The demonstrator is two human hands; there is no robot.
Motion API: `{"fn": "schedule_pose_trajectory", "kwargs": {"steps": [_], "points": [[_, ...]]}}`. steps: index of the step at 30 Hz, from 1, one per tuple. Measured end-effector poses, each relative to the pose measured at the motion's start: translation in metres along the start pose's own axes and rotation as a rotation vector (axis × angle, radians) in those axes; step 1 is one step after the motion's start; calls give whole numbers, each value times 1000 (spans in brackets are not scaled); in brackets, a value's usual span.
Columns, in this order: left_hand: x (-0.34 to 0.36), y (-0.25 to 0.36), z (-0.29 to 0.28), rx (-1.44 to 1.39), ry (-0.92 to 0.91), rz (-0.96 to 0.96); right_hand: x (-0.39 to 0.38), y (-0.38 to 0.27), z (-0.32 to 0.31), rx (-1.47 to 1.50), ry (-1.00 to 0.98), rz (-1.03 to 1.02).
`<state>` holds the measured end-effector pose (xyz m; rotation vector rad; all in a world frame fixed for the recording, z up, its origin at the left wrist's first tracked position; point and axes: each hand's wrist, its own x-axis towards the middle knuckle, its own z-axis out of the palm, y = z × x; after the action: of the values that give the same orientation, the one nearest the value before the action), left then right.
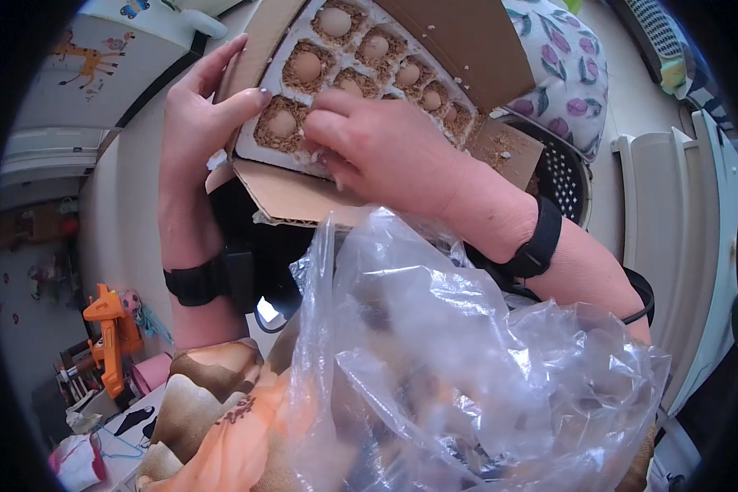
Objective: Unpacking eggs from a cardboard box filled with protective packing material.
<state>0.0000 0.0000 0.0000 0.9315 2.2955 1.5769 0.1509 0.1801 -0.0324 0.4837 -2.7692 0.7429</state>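
Observation:
A cardboard box (291,187) with raised flaps holds a white foam tray (254,152). In its hollows, several pale brown eggs, such as one egg (307,66), sit bedded in wood shavings (272,141). My left hand (209,102) grips the box's left side, fingers along the outside and thumb over the edge beside the tray. Over the tray's near part, my right hand (377,148) is closed with fingertips bent down. Whitish scraps show by those fingertips, but what they pinch is unclear. The right hand covers part of the tray.
A crumpled clear plastic bag (467,353) bulges up between me and the box. Right of the box are a floral cushion (559,74) and a dark perforated basket (578,176). Shavings lie on the right flap (508,152). An orange toy (107,332) stands at lower left.

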Motion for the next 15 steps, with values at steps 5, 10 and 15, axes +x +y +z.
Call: {"fn": "schedule_pose_trajectory", "kwargs": {"steps": [5,10,15], "points": [[3,16,-21,103,-29,-30,14,-9,15,279,164,-98],[1,20,-23,99,-26,-16,13,-10,14,278,100,-70],[4,18,-24,70,-12,-16,11,-8,18,372,290,-67]]}}
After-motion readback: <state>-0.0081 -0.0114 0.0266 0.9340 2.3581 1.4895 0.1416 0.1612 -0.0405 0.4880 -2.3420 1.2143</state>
